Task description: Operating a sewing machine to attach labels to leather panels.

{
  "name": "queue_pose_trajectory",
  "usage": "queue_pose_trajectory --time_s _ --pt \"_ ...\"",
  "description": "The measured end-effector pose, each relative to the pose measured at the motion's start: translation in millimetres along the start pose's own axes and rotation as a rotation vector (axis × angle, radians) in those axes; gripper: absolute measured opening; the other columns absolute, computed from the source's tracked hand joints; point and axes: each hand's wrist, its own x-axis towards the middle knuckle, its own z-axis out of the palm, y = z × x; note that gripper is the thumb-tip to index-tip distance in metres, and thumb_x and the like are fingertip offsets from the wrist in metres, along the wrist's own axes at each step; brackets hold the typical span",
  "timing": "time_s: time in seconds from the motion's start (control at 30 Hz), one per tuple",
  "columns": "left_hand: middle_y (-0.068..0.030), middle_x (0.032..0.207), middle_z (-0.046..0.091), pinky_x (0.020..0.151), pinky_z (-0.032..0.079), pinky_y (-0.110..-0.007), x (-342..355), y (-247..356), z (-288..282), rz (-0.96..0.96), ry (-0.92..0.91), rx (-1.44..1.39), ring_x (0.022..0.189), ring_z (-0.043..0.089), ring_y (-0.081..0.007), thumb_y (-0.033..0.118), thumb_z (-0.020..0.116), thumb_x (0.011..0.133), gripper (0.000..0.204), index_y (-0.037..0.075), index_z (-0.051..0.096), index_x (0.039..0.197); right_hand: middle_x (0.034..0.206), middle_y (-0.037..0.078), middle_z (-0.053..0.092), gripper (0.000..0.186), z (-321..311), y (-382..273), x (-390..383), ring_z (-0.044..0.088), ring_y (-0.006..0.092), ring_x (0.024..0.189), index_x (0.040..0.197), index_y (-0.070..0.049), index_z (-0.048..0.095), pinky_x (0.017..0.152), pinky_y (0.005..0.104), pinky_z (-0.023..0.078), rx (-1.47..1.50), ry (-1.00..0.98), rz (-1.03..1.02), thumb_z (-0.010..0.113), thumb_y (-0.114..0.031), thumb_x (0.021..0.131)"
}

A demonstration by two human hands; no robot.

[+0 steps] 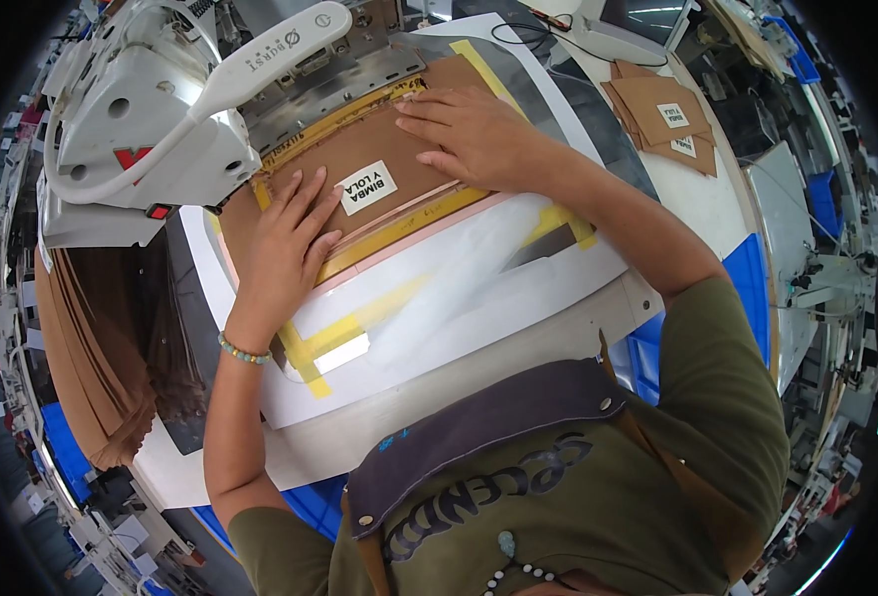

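A flat brown panel [359, 149] with a white printed label [369, 187] lies in a yellow-taped template [399, 236], under the front of a white industrial sewing machine [111, 109]. My left hand [285, 233] rests on the panel's left end, fingers stretched out and slightly spread, its thumb near the label. Across the panel's right part lies my right hand [483, 139], its fingers extended toward the metal clamp bar [329, 94] at the template's far edge. Neither hand grips anything that I can see. The needle area is hidden behind the machine head.
A white lamp [270, 60] reaches over the work. Brown sheets [91, 348] hang at the left, and labelled brown pieces [642, 99] are piled at the far right. The template's white sheet [409, 348] spreads nearer me. Blue bins [747, 288] stand below the table edge.
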Motion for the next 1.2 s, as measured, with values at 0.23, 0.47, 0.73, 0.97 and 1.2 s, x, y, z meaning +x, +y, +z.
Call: queue_pose_trajectory --time_s 0.23,0.47,0.73,0.97,1.2 --pt "-0.015 0.165 0.051 0.124 0.04 -0.05 14.7 4.7 -1.7 -0.012 0.008 -0.1 0.153 0.044 -0.0405 0.026 0.07 0.102 0.053 0.006 0.061 0.15 0.134 0.011 0.07 0.045 -1.9 -1.2 4.2 0.062 0.0288 0.129 0.135 -0.001 0.067 0.109 0.0435 0.049 -0.111 0.12 -0.077 0.072 -0.027 0.099" --pt "-0.015 0.169 0.043 0.127 0.035 -0.049 66.3 18.6 27.6 0.097 0.045 -0.056 0.154 0.041 -0.0393 0.027 0.071 0.102 0.06 0.007 0.055 0.156 0.129 0.011 0.072 0.019 2.0 15.9 4.4 0.067 0.0327 0.12 0.113 -0.006 0.076 0.102 0.0438 0.054 0.12 0.355 0.14 0.072 -0.017 0.097" --pt "-0.0183 0.167 0.044 0.125 0.038 -0.049 88.6 24.1 36.9 0.144 0.092 -0.273 0.154 0.042 -0.0397 0.025 0.072 0.101 0.052 0.004 0.06 0.147 0.145 0.01 0.068 0.037 -0.4 8.4 5.2 0.061 0.0319 0.134 0.135 -0.003 0.069 0.115 0.0465 0.047 0.202 0.141 -0.015 0.064 -0.007 0.099" --pt "-0.0132 0.166 0.047 0.126 0.038 -0.05 35.4 20.5 6.4 0.045 -0.03 -0.012 0.154 0.042 -0.0386 0.023 0.071 0.101 0.053 0.008 0.06 0.15 0.14 0.007 0.071 0.04 2.2 12.3 1.8 0.059 0.0291 0.134 0.134 -0.005 0.07 0.112 0.0439 0.047 0.044 0.155 -0.074 0.069 -0.011 0.094" --pt "-0.0076 0.171 0.043 0.13 0.031 -0.055 12.9 14.8 3.0 -0.025 -0.053 0.074 0.157 0.039 -0.0378 0.028 0.067 0.103 0.055 0.013 0.057 0.156 0.134 0.007 0.074 0.04 -2.8 -0.9 6.9 0.061 0.0262 0.118 0.129 -0.003 0.07 0.105 0.0433 0.048 -0.043 0.182 -0.024 0.071 -0.011 0.09"
